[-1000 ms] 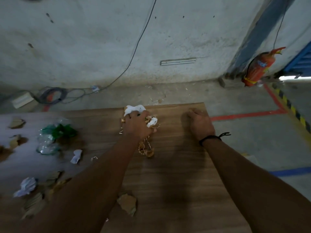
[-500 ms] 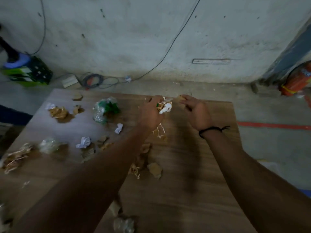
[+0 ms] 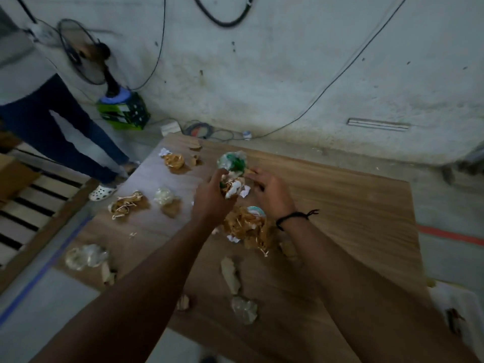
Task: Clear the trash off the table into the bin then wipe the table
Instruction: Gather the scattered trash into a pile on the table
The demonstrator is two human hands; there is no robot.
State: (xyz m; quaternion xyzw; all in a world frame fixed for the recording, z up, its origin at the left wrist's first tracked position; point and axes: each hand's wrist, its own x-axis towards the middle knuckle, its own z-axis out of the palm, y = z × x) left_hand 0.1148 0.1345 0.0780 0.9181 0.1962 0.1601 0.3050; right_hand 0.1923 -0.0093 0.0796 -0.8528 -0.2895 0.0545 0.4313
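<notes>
Our left hand (image 3: 212, 197) now grips a fuller trash wad (image 3: 231, 186); our right hand's (image 3: 272, 191) half-curled fingers add scraps; collecting continues.

Trash lies scattered over the wooden table (image 3: 353, 205): a brown paper wad (image 3: 246, 226) at centre, green-and-clear plastic (image 3: 233, 160) at 12 o'clock, clear wrap (image 3: 86, 255) at 8, a cardboard scrap (image 3: 230, 273) at 6, brown shreds (image 3: 125, 204) at 9.
</notes>
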